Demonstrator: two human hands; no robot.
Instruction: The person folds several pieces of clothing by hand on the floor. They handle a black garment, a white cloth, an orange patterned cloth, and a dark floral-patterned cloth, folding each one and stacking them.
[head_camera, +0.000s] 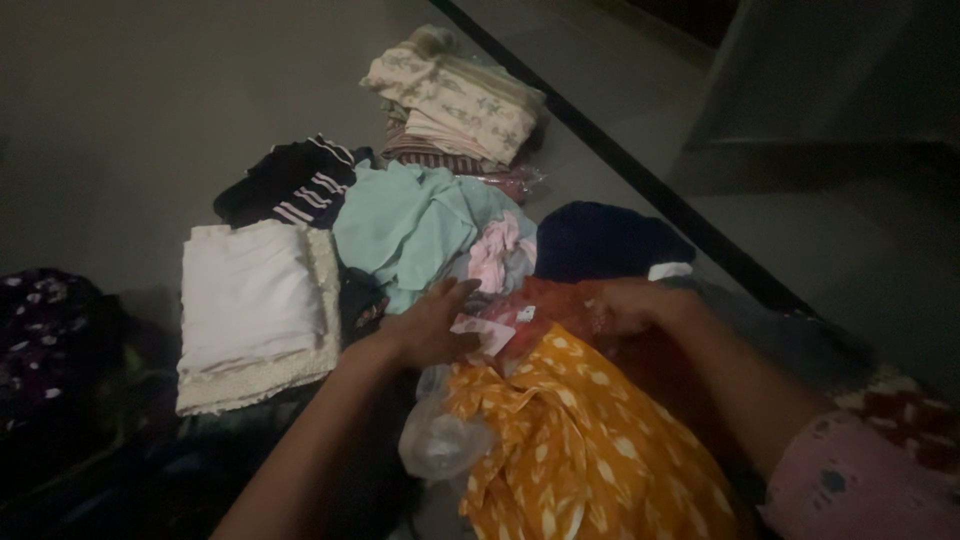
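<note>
My left hand (432, 322) rests palm down on a pile of clothes, its fingers on a red garment (545, 300) that carries a pale tag. At the other side of that red garment my right hand (632, 304) pinches the cloth. Just below both hands lies an orange cloth with white spots (570, 440). A crumpled clear plastic bag (440, 440) sits under my left wrist. A pink crumpled piece (497, 250) and a mint green garment (410, 225) lie just beyond my left hand.
On the floor sit a folded white stack (250, 310), a black garment with white stripes (295, 180), a cream patterned folded stack (455, 95) and a dark navy piece (605, 240). A dark spotted cloth (45, 330) lies far left. A dark strip (640, 175) crosses the floor diagonally.
</note>
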